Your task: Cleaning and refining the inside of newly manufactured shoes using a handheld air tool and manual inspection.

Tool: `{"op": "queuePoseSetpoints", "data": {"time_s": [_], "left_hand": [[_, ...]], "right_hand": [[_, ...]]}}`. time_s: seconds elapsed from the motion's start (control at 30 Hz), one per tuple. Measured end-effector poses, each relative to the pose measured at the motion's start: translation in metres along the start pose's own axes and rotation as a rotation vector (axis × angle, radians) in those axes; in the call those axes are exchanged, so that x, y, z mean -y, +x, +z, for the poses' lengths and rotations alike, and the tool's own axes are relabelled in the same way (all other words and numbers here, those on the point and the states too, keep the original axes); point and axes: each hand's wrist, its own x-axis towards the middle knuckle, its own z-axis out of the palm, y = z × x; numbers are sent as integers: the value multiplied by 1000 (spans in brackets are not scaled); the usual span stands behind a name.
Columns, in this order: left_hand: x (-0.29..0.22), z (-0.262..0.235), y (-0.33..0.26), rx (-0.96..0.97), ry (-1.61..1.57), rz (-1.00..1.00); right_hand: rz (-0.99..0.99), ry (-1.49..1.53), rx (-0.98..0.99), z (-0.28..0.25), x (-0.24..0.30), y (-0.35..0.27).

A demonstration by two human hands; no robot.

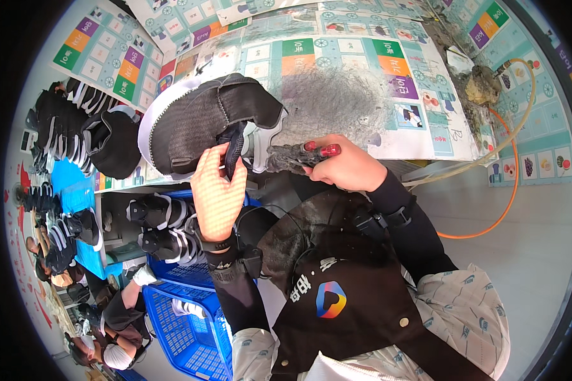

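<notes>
A black apron (pixel 337 298) with a coloured emblem is worn over a pale patterned garment, and both forearms are seen rising from it in black sleeves. Just beyond the apron, the left hand (pixel 217 190) is raised palm toward the camera, its fingers (pixel 219 155) curled together and clamped on the tongue and opening of a black shoe (pixel 203 124). The shoe is held on its side, above the apron and in front of the table edge, with its white sole rim turned to the left. To the right of the shoe, the right hand (pixel 348 166) is closed in a fist around a grimy brush (pixel 292 157) with a red handle, whose dark bristled end is touching the shoe's pale side panel.

Left of the apron and lower, blue plastic crates (pixel 194 330) are seen, with more black shoes with white stripes (pixel 162 228) lying above them. Another person in dark clothing (pixel 117 317) is bent over beside the crates.

Beyond the shoe, a table covered in printed paper sheets (pixel 362 70) is stained with a large grey smear. To the right of it, an orange hose (pixel 511 184) and a pale hose are curved across the grey floor. More black shoes (pixel 63 127) are heaped on the table left of the held shoe.
</notes>
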Motion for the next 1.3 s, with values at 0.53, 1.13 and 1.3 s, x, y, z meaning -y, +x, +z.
{"op": "queuePoseSetpoints", "data": {"time_s": [0.53, 1.13, 1.3], "left_hand": [[-2, -2, 0, -8, 22, 16], [-4, -3, 1, -15, 45, 24], [-7, -4, 2, -11, 24, 7]], "right_hand": [[-211, -271, -236, 2, -20, 8], [-127, 1, -101, 4, -9, 1], [-173, -78, -161, 5, -23, 7]]}}
